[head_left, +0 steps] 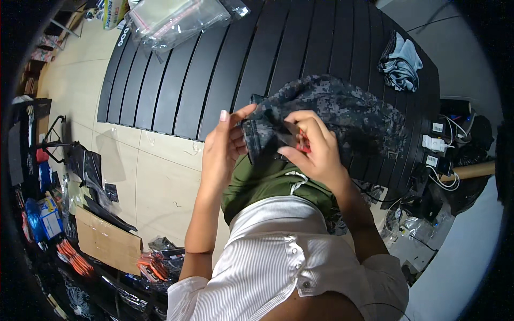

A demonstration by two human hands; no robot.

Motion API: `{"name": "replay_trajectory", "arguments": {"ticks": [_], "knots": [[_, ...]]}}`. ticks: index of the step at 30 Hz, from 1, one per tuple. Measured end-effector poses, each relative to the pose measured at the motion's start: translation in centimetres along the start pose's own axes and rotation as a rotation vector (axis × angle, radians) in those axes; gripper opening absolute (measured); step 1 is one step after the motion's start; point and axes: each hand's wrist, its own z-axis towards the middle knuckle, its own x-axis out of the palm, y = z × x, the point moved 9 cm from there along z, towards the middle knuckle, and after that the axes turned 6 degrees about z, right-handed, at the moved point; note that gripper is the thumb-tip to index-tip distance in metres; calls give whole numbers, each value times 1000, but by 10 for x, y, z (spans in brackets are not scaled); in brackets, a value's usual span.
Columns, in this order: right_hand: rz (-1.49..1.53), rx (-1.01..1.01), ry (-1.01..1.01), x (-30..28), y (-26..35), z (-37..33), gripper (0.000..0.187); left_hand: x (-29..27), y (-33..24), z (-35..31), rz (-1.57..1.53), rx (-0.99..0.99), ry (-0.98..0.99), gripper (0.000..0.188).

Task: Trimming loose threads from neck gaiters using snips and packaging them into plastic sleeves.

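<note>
A dark garment in a pixelated grey camouflage print (pixel 348 107) lies bunched across the slatted black table's near side, its banded edge raised toward me. My left hand (pixel 227 140) holds that edge at its left end, with the thumb and forefinger extended along the cloth. In my right hand (pixel 316 147) is a small red-handled cutting tool (pixel 303 143), most likely thread snips, mostly covered by the curled fingers. Its tip points left, close to the banded edge; whether it touches the cloth I cannot tell.
On the black table (pixel 214 75) are clear plastic bags (pixel 176 21) at the far left and a folded light-blue and black cloth (pixel 401 63) at the far right. Power strips with white cables (pixel 436 143) sit beyond the right edge. A cardboard piece (pixel 107 238) and packed goods lie at left.
</note>
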Motion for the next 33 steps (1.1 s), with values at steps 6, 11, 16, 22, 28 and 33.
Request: {"name": "replay_trajectory", "arguments": {"ticks": [6, 11, 16, 22, 28, 33], "knots": [[-123, -72, 738, 105, 9, -53, 31, -12, 8, 0, 102, -16, 102, 38], [-84, -34, 689, 94, 12, -50, 29, -14, 8, 2, 414, -102, 201, 26], [-44, 86, 436, 7, -3, -40, 21, -16, 1, -5, 200, -77, 120, 37], [-952, 206, -678, -233, -72, -116, 13, -17, 8, 6, 187, -16, 36, 26], [-309, 558, -722, -280, -158, -166, 26, -13, -12, 14, 149, 49, 62, 28], [17, 388, -873, -274, -108, -144, 35, -74, -88, -5, 194, 404, -135, 30]]}}
